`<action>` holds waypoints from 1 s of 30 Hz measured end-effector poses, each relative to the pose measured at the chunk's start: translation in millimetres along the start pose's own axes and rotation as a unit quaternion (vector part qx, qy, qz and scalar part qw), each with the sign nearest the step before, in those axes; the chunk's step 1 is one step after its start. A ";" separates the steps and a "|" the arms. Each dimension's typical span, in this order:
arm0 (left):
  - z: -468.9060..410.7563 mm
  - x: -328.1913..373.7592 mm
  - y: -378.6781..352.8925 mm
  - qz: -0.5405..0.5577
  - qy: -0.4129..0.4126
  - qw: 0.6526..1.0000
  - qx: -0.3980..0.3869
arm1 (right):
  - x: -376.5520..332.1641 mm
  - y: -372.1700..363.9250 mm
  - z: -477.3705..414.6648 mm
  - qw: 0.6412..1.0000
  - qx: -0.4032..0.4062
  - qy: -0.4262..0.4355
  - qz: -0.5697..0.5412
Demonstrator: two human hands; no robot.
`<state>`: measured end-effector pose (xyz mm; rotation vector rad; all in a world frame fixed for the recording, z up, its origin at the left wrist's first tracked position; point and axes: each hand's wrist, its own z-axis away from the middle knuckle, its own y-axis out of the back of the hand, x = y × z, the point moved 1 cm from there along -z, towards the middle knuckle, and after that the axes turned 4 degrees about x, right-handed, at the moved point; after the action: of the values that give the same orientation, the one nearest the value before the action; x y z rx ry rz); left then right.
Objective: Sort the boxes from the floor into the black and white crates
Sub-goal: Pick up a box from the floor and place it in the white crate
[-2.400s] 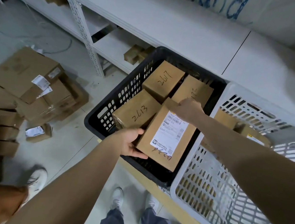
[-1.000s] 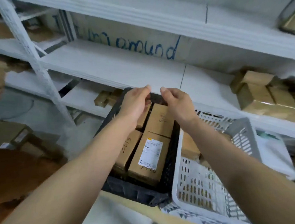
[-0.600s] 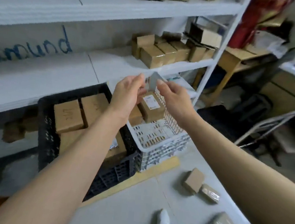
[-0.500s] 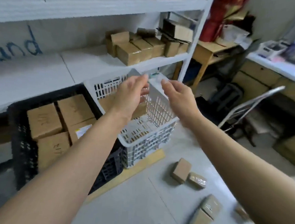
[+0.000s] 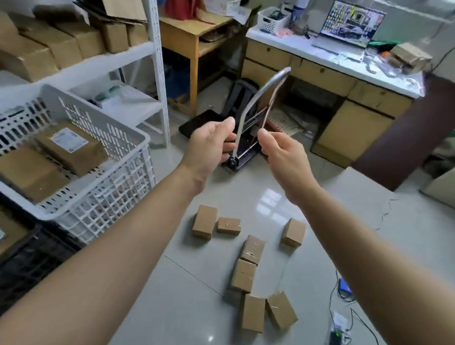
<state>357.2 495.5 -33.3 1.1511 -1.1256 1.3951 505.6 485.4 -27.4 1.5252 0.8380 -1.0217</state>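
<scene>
Shift: your view has swung right, off the crates and onto the floor [image 5: 379,238]. Both hands, over the white crate [image 5: 131,137] half a second ago, are now up in front of a folded hand trolley [image 5: 252,120].
Left grip [image 5: 212,149]: empty, fingers loosely curled, palm turned inward.
Right grip [image 5: 282,155]: empty too, fingers relaxed, facing the left one with a gap between.
Boxes [image 5: 248,274]: seven small brown ones lie scattered on the floor, below both hands and nearer to you than the trolley.
Bearing: you have to reach down and slightly back. Most of the boxes lie with their long axis running away from you.
Nearer hand: the lone box [image 5: 293,232] probably suits your right hand, and the touching pair [image 5: 204,221] your left.
Crates: the white crate sits to your left and holds two boxes. The black crate [image 5: 23,268] is below it at the frame's edge.
Writing: the floor boxes show only clear tape. A white shipping label [image 5: 67,139] tops one box in the white crate, but its print is too small to read.
</scene>
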 end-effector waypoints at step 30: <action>-136.5 -68.3 42.2 0.027 0.142 0.984 0.108 | 52.3 -115.6 -143.2 0.992 -0.113 -0.038 0.038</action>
<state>308.3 617.8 -121.0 1.0343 -0.8231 1.6950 445.9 647.1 -110.3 1.3078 0.8065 -0.8908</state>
